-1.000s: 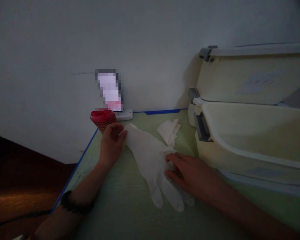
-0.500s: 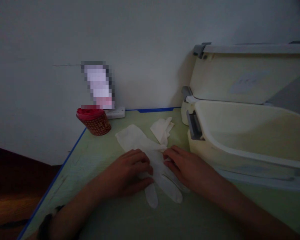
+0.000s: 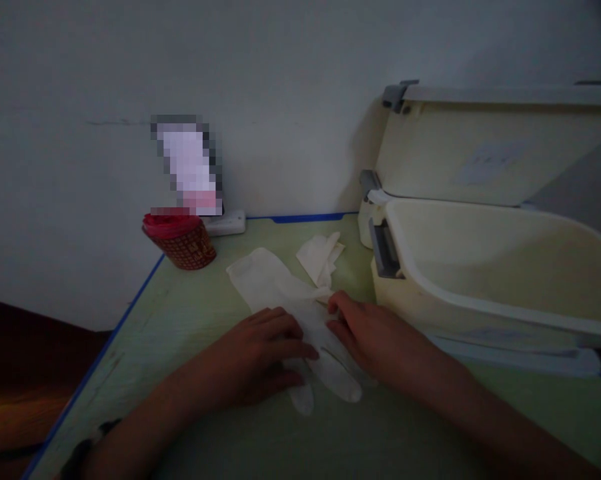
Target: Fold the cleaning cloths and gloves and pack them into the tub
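Note:
A white glove (image 3: 275,283) lies flat on the green tabletop, its cuff toward the far left and its fingers pointing toward me. My left hand (image 3: 260,350) rests on the glove's left side, fingers stretched out and slightly apart over it. On the right side, the curled fingers of my right hand (image 3: 363,330) close on the glove's edge; their tips are partly hidden. Just beyond the glove is a crumpled white piece (image 3: 321,259), possibly another glove, folded up.
A cream storage bin (image 3: 410,300) with its lid (image 3: 445,153) raised stands at the right. At the back left are a red patterned basket (image 3: 183,247) with a red liner, a white power strip (image 3: 227,223) and a blurred phone (image 3: 187,163). Blue edging (image 3: 130,303) borders the table.
My left hand's fingers have shifted slightly to the right across the glove. My right hand's fingertips have curled a little more at its edge. The whole view has moved slightly.

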Available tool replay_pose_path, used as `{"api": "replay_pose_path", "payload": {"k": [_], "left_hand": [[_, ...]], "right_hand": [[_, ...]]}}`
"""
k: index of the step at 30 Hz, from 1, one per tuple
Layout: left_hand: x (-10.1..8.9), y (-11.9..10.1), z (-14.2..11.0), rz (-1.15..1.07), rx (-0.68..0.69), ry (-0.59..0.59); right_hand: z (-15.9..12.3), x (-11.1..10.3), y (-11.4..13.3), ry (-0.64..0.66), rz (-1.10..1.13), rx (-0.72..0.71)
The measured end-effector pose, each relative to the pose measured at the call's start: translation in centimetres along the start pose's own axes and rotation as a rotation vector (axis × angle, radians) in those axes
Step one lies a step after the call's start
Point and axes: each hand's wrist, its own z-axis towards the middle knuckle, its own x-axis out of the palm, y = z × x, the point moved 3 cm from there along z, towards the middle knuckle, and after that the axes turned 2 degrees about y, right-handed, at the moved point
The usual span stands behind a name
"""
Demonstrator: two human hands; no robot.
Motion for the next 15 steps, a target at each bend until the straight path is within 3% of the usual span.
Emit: {"api": "replay_pose_path", "payload": {"k": [6, 15], "left_hand": [[-0.2, 0.2, 0.3, 0.006, 0.014, -0.021], [-3.0, 0.3, -1.7, -0.438, -0.123, 0.041]], "right_hand": [[0.0, 0.4, -0.3, 0.002, -0.013, -0.032], [-1.2, -0.5, 1.6, 0.183, 0.146, -0.209]]}}
